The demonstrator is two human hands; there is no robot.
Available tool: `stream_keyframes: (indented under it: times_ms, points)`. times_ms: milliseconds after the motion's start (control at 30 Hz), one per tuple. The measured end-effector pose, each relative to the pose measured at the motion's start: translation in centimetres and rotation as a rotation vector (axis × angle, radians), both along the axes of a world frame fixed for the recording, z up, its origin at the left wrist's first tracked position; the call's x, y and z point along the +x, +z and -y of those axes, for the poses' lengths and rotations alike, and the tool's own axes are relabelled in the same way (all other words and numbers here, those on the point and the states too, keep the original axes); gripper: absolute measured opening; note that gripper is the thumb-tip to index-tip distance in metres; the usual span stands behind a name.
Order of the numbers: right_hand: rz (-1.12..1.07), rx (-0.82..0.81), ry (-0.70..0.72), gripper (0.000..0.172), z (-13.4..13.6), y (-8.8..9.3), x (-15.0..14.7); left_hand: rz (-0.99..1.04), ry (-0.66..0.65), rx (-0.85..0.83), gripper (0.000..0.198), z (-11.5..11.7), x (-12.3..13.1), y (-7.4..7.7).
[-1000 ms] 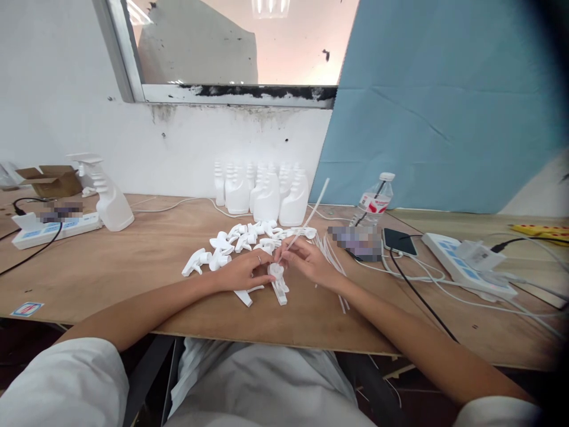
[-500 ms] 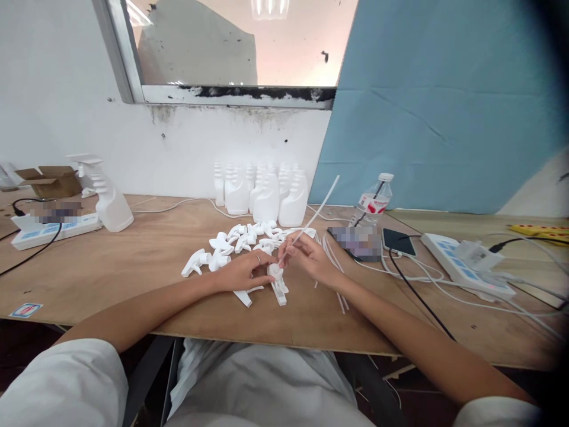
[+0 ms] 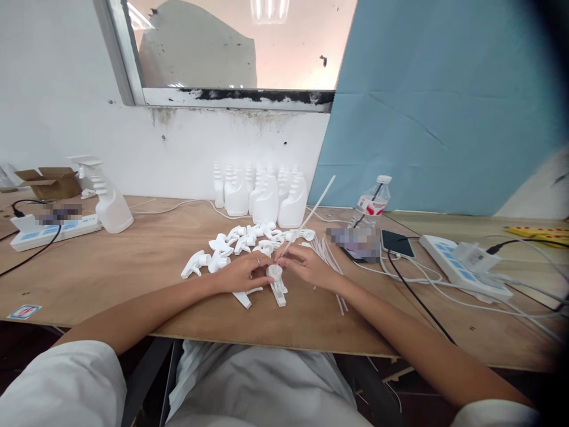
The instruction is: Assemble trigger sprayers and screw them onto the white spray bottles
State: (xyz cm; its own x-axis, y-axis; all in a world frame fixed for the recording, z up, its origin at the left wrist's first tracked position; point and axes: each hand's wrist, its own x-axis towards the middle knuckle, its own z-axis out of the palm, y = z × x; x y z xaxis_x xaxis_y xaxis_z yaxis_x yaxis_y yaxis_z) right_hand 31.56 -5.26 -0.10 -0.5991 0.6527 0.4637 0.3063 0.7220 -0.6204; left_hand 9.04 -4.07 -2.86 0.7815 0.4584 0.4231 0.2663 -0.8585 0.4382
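Note:
My left hand point(image 3: 246, 271) lies on the table with thumb and fingers closed about the collar of a white trigger spray head point(image 3: 278, 287), whose body points toward me. In my right hand point(image 3: 306, 264), a thin white dip tube point(image 3: 316, 204) is pinched near its lower end and slants up to the right. The tube's lower end is hidden by my fingers, close to the collar. Behind my hands is a pile of white trigger spray heads point(image 3: 242, 239). Another spray head point(image 3: 243, 298) rests partly beneath my left hand.
Several loose dip tubes point(image 3: 331, 261) lie right of my right hand. White spray bottles point(image 3: 267, 198) stand along the wall. A complete spray bottle point(image 3: 111, 204) is at left. To the right are a water bottle point(image 3: 372, 204), a phone point(image 3: 397, 244) and a power strip point(image 3: 462, 270) with cables.
My right hand has turned slightly and the dip tube's upper end has shifted a little left. My left hand stays in about the same place at the spray head.

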Motion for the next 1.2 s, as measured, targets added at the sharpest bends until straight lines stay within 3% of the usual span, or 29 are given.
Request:
stream_keyframes:
  times_ms: [700,1200]
  points:
    - [0.002,-0.007,-0.038,0.025,0.0,-0.5,0.1,-0.023,-0.004,0.006,0.042,0.0,-0.1,0.2]
    - [0.032,0.089,-0.078,0.024,0.1,-1.2,-0.9,0.011,-0.032,0.023,0.042,-0.8,0.0,-0.7]
